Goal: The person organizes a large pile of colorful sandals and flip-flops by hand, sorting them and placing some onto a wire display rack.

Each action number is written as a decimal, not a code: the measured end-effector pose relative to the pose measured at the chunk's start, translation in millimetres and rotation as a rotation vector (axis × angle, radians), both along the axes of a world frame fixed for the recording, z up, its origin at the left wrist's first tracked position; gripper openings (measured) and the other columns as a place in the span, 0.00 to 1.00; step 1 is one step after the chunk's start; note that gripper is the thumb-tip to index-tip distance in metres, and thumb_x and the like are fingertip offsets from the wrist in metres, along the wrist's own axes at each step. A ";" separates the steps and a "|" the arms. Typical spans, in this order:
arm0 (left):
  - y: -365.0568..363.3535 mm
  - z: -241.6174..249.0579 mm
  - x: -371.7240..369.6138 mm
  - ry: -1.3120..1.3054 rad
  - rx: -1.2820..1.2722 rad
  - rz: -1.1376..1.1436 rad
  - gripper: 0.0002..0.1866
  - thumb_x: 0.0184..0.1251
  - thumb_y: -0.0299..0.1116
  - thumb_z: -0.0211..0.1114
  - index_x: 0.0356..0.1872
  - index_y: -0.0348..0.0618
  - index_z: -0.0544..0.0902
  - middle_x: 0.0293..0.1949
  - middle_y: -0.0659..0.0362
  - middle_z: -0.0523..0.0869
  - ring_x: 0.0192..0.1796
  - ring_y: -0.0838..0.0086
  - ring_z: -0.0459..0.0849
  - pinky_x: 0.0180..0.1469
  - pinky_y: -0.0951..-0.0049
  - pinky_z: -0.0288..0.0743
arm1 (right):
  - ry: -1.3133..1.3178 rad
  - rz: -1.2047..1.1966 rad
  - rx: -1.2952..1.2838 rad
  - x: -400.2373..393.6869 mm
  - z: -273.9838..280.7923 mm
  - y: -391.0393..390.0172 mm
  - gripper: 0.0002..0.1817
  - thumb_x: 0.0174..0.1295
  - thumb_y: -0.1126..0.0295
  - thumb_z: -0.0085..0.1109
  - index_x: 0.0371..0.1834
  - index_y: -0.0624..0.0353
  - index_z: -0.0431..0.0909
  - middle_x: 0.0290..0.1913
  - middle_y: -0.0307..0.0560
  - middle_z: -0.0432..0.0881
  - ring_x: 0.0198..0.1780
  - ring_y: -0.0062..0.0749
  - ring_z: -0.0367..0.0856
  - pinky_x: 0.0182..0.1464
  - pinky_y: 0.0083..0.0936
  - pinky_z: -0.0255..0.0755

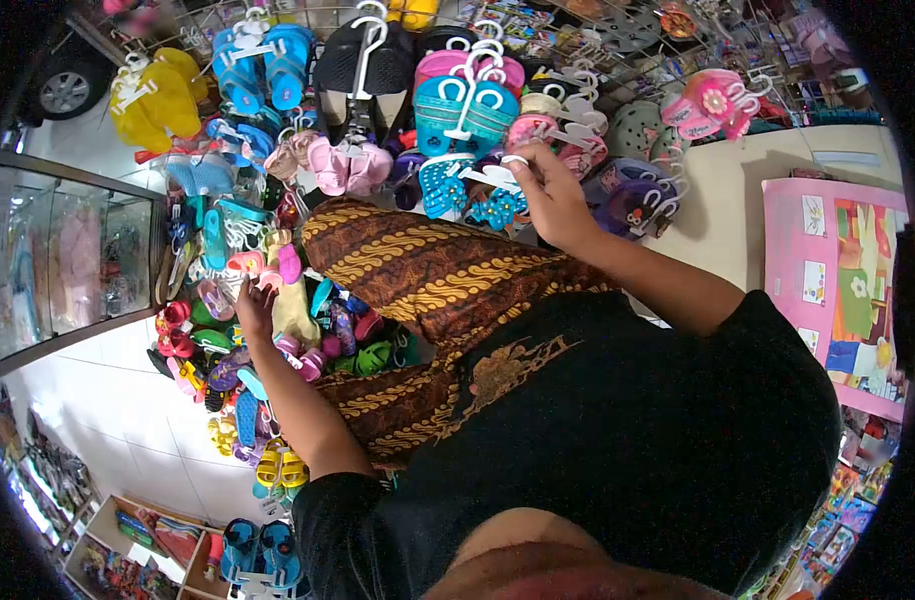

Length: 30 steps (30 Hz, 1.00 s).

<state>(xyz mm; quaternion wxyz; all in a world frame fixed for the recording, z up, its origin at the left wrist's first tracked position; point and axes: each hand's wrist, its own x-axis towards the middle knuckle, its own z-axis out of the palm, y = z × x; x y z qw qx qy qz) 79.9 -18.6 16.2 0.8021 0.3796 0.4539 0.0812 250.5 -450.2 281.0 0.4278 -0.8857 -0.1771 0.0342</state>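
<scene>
My right hand (552, 200) is closed in a pinch on the hook of a white plastic hanger (490, 178). From that hanger hangs a pair of blue dotted children's sandals (445, 190) with flower trim. Lower and to the left, my left hand (258, 308) has its fingers bent against a pair of coral-pink sandals (246, 262) above the pile; its fingertips are partly hidden. Around it lies a heap of colourful children's sandals, among them a magenta shoe (290, 264) and green sandals (374, 357).
Many shoes hang on a wire rack ahead, including teal sandals (466, 115), yellow shoes (158, 100) and black shoes (363, 75). A glass display case (73, 250) stands at left. On the right is a pink picture board (783, 230). A brown batik cloth (408, 260) covers my legs.
</scene>
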 end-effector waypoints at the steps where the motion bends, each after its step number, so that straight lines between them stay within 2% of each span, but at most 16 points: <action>1: -6.8 -4.6 3.7 -0.020 0.020 -0.020 0.17 0.66 0.47 0.59 0.40 0.42 0.76 0.26 0.63 0.70 0.40 0.69 0.78 0.51 0.65 0.68 | -0.015 0.005 0.009 0.4 3.0 -8.5 0.10 0.68 0.67 0.50 0.43 0.63 0.74 0.36 0.51 0.78 0.40 0.33 0.77 0.46 0.29 0.69; 5: -55.0 44.5 41.3 -0.154 0.313 -0.185 0.11 0.67 0.39 0.58 0.40 0.41 0.76 0.32 0.62 0.77 0.43 0.70 0.81 0.48 0.71 0.72 | -0.037 -0.075 0.002 -2.9 13.6 -32.9 0.10 0.68 0.67 0.52 0.44 0.63 0.74 0.35 0.48 0.78 0.38 0.28 0.76 0.43 0.26 0.69; 6: -67.5 62.6 55.0 -0.222 0.539 -0.316 0.10 0.68 0.35 0.57 0.41 0.39 0.77 0.36 0.61 0.80 0.44 0.72 0.81 0.48 0.73 0.73 | -0.051 -0.081 0.037 -2.5 13.9 -39.3 0.10 0.67 0.67 0.53 0.44 0.63 0.75 0.33 0.45 0.78 0.36 0.24 0.74 0.40 0.24 0.69; 7: -92.0 100.5 71.2 -0.251 0.405 -0.295 0.10 0.68 0.34 0.58 0.41 0.38 0.78 0.37 0.60 0.81 0.44 0.74 0.80 0.49 0.74 0.73 | -0.064 -0.085 0.074 -1.9 14.4 -45.2 0.10 0.67 0.67 0.54 0.44 0.63 0.75 0.32 0.43 0.77 0.34 0.20 0.72 0.37 0.22 0.68; 8: -111.1 117.3 87.7 -0.350 0.535 -0.349 0.10 0.68 0.34 0.58 0.40 0.37 0.80 0.37 0.59 0.82 0.42 0.76 0.80 0.49 0.75 0.71 | -0.072 -0.064 0.092 0.0 18.1 -51.7 0.09 0.67 0.69 0.54 0.45 0.63 0.75 0.33 0.41 0.79 0.34 0.18 0.73 0.38 0.20 0.69; 9: -146.0 169.8 100.6 -0.339 0.710 -0.423 0.11 0.68 0.35 0.58 0.36 0.37 0.81 0.34 0.61 0.82 0.40 0.78 0.79 0.47 0.78 0.70 | -0.064 -0.077 0.132 3.2 17.9 -58.3 0.09 0.66 0.69 0.55 0.43 0.64 0.76 0.33 0.44 0.80 0.35 0.22 0.76 0.39 0.22 0.70; 10: -164.1 178.1 113.4 -0.346 0.750 -0.481 0.12 0.68 0.37 0.58 0.35 0.37 0.81 0.34 0.62 0.83 0.39 0.79 0.78 0.45 0.79 0.70 | -0.051 -0.085 0.169 7.2 16.6 -64.3 0.09 0.66 0.69 0.55 0.42 0.64 0.76 0.33 0.46 0.81 0.35 0.27 0.78 0.40 0.24 0.71; 11: -200.5 218.8 120.3 -0.275 0.680 -0.451 0.12 0.68 0.37 0.59 0.36 0.38 0.82 0.35 0.63 0.83 0.38 0.80 0.77 0.44 0.78 0.70 | -0.035 -0.091 0.205 11.1 15.6 -68.8 0.09 0.65 0.69 0.56 0.41 0.64 0.77 0.33 0.48 0.82 0.36 0.31 0.80 0.41 0.26 0.72; 13: -246.2 218.4 146.2 -0.501 0.516 -0.470 0.14 0.69 0.39 0.58 0.42 0.38 0.82 0.39 0.60 0.85 0.42 0.78 0.79 0.49 0.79 0.70 | -0.116 -0.101 0.214 25.4 13.2 -81.8 0.09 0.64 0.68 0.57 0.39 0.63 0.78 0.32 0.48 0.83 0.35 0.26 0.81 0.39 0.24 0.72; 14: -268.3 238.8 152.6 -0.496 0.653 -0.548 0.16 0.70 0.40 0.57 0.44 0.36 0.81 0.40 0.58 0.85 0.45 0.77 0.79 0.52 0.77 0.69 | -0.051 -0.127 0.283 27.3 19.3 -82.6 0.08 0.64 0.68 0.57 0.39 0.63 0.79 0.33 0.47 0.83 0.35 0.25 0.80 0.39 0.24 0.72; 16: -303.1 219.2 173.7 -0.577 0.430 -0.542 0.17 0.72 0.41 0.54 0.44 0.36 0.81 0.42 0.56 0.84 0.48 0.74 0.79 0.55 0.73 0.69 | -0.010 -0.142 0.351 31.2 30.2 -85.6 0.08 0.64 0.69 0.57 0.39 0.63 0.79 0.33 0.46 0.83 0.34 0.22 0.79 0.38 0.23 0.71; 17: -310.4 182.3 186.2 -0.666 0.293 -0.582 0.22 0.74 0.46 0.50 0.50 0.36 0.78 0.49 0.54 0.82 0.52 0.71 0.78 0.58 0.70 0.68 | -0.036 -0.128 0.351 34.2 33.0 -88.1 0.08 0.64 0.69 0.57 0.39 0.63 0.79 0.33 0.46 0.83 0.34 0.22 0.79 0.38 0.23 0.71; 19: -334.3 174.0 180.0 -0.668 -0.090 -0.571 0.34 0.73 0.58 0.41 0.59 0.35 0.73 0.57 0.52 0.77 0.60 0.65 0.74 0.63 0.63 0.64 | -0.098 -0.103 0.358 39.9 37.0 -90.3 0.08 0.64 0.70 0.57 0.39 0.63 0.79 0.33 0.46 0.83 0.34 0.21 0.78 0.39 0.22 0.71; 22: -326.7 182.5 164.4 -0.465 -0.137 -0.734 0.49 0.63 0.74 0.31 0.66 0.36 0.66 0.62 0.49 0.73 0.66 0.58 0.66 0.69 0.57 0.51 | -0.177 -0.046 0.364 42.0 45.8 -88.4 0.08 0.63 0.71 0.58 0.40 0.65 0.79 0.33 0.46 0.82 0.36 0.20 0.77 0.41 0.21 0.71; 25: -309.5 158.7 156.4 -0.633 -0.567 -0.653 0.43 0.64 0.70 0.38 0.60 0.38 0.73 0.54 0.52 0.80 0.55 0.64 0.78 0.61 0.61 0.65 | -0.069 0.019 0.398 40.3 55.9 -81.7 0.08 0.67 0.73 0.53 0.42 0.68 0.76 0.37 0.43 0.82 0.40 0.20 0.79 0.45 0.18 0.71; 30: -299.0 167.0 136.7 -0.904 -0.568 -0.725 0.40 0.63 0.67 0.48 0.60 0.39 0.72 0.56 0.52 0.79 0.56 0.63 0.79 0.61 0.61 0.67 | 0.013 0.105 0.495 37.4 66.7 -64.1 0.09 0.66 0.72 0.56 0.43 0.67 0.77 0.36 0.43 0.83 0.36 0.18 0.79 0.40 0.17 0.72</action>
